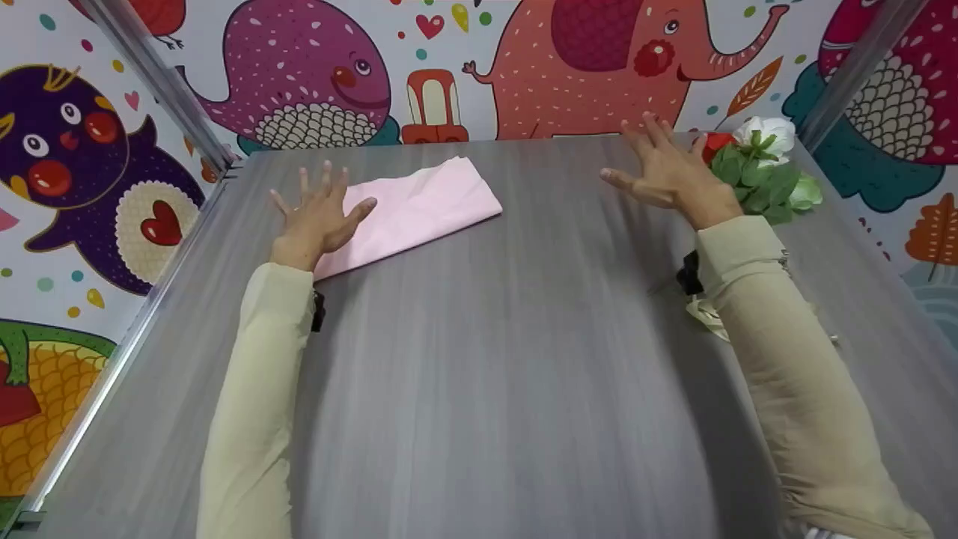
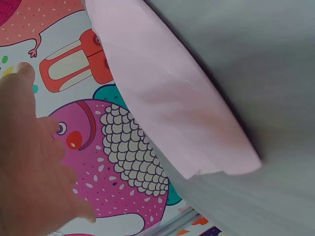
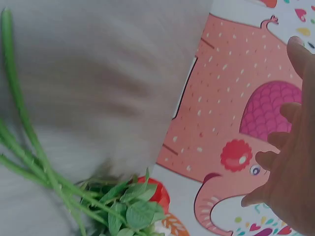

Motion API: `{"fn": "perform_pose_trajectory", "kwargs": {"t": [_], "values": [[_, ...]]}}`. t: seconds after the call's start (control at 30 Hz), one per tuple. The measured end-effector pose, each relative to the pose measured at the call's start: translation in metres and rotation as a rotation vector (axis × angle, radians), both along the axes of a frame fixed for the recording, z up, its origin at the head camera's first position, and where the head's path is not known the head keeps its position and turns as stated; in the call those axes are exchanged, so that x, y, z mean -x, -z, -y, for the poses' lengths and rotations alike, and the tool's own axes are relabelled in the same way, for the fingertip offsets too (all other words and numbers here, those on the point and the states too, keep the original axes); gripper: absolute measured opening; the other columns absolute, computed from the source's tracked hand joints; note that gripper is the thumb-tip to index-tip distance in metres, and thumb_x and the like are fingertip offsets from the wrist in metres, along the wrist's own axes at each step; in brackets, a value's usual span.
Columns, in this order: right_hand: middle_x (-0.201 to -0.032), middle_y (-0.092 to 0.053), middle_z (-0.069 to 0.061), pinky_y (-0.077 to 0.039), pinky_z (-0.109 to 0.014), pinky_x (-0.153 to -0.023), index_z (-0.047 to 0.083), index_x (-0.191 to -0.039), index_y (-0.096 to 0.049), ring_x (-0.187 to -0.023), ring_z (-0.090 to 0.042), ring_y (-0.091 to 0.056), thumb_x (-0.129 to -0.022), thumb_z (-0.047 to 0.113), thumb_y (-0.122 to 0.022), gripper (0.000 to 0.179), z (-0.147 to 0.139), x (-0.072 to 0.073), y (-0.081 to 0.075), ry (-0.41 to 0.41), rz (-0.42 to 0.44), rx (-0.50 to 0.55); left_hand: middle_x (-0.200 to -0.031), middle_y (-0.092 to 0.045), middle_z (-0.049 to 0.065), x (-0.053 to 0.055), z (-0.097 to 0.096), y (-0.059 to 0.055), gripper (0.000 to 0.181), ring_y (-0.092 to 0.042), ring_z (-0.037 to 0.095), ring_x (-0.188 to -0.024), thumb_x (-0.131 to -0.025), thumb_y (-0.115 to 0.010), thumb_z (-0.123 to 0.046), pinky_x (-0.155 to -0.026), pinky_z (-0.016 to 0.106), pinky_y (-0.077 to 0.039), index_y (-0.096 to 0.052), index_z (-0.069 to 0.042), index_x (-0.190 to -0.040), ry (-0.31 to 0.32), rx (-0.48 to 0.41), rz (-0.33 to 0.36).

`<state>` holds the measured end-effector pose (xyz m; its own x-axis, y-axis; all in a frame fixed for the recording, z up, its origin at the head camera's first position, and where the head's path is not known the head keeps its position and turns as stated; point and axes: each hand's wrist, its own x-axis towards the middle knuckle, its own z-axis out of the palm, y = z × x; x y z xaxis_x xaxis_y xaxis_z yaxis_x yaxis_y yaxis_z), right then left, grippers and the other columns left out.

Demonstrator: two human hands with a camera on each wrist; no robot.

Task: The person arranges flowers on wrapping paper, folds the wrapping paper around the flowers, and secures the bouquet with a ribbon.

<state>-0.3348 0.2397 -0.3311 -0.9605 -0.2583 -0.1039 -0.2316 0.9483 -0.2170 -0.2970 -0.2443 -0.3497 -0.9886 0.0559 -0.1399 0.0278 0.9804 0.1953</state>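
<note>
A folded pink sheet (image 1: 426, 202), paper or cloth, lies on the grey table at the back left. My left hand (image 1: 318, 224) is spread over its left end, fingers straight and holding nothing; in the left wrist view a gap shows between that hand (image 2: 29, 167) and the pink sheet (image 2: 162, 93). At the back right lie flowers (image 1: 763, 161) with white, red and pale green heads. My right hand (image 1: 666, 172) hovers just left of them, spread and holding nothing. Their green stems (image 3: 29, 132) and leaves (image 3: 140, 209) show in the right wrist view.
Beneath my right forearm lies a cream-coloured thing (image 1: 707, 318), mostly hidden. A wall with cartoon animals stands behind the grey table (image 1: 494, 374), and metal posts (image 1: 153, 78) rise at its back corners. A metal rail (image 1: 127, 348) runs along the left edge.
</note>
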Motion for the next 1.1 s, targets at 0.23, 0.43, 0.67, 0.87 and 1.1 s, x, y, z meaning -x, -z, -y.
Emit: {"fn": "perform_pose_trajectory", "kwargs": {"t": [0.23, 0.43, 0.67, 0.87, 1.1], "values": [[-0.169, 0.015, -0.011, 0.015, -0.077, -0.11, 0.026, -0.161, 0.008, -0.156, -0.04, 0.009, -0.092, 0.077, -0.034, 0.095, 0.019, -0.002, 0.004, -0.059, -0.015, -0.002, -0.168, 0.01, 0.02, -0.013, 0.016, 0.006, 0.095, 0.017, 0.05, -0.151, -0.095, -0.022, -0.076, -0.107, 0.079, 0.017, -0.002, -0.012, -0.162, -0.008, 0.002, 0.007], [-0.17, 0.012, -0.009, 0.016, -0.073, -0.113, 0.029, -0.161, 0.008, -0.157, -0.038, 0.006, -0.092, 0.078, -0.034, 0.094, 0.041, -0.006, 0.009, -0.1, -0.017, 0.026, -0.167, 0.013, 0.019, -0.02, 0.027, 0.012, 0.1, 0.02, 0.05, -0.15, -0.092, -0.02, -0.081, -0.106, 0.078, 0.02, -0.001, -0.012, -0.162, -0.021, -0.023, 0.027], [-0.171, 0.012, -0.005, 0.012, -0.067, -0.119, 0.029, -0.161, 0.006, -0.158, -0.036, 0.004, -0.094, 0.071, -0.043, 0.094, 0.067, -0.009, 0.02, -0.121, -0.03, 0.036, -0.167, 0.011, 0.019, -0.029, 0.04, 0.021, 0.1, 0.017, 0.052, -0.15, -0.093, -0.021, -0.08, -0.105, 0.08, 0.019, -0.001, -0.01, -0.162, -0.033, -0.069, 0.044], [-0.171, 0.008, -0.005, 0.003, -0.062, -0.124, 0.027, -0.162, 0.002, -0.158, -0.033, 0.002, -0.094, 0.066, -0.049, 0.094, 0.094, -0.007, 0.037, -0.141, -0.012, 0.091, -0.167, 0.009, 0.021, -0.037, 0.05, 0.031, 0.099, 0.013, 0.056, -0.149, -0.094, -0.025, -0.078, -0.103, 0.082, 0.017, -0.003, -0.009, -0.162, -0.039, -0.094, 0.044], [-0.171, 0.004, -0.006, -0.008, -0.054, -0.127, 0.021, -0.163, -0.002, -0.159, -0.029, -0.004, -0.1, 0.057, -0.048, 0.086, 0.122, -0.003, 0.061, -0.184, 0.062, 0.127, -0.167, 0.009, 0.023, -0.043, 0.06, 0.044, 0.099, 0.001, 0.06, -0.148, -0.095, -0.027, -0.076, -0.106, 0.081, 0.013, 0.0, -0.007, -0.161, -0.081, -0.116, 0.092]]}}
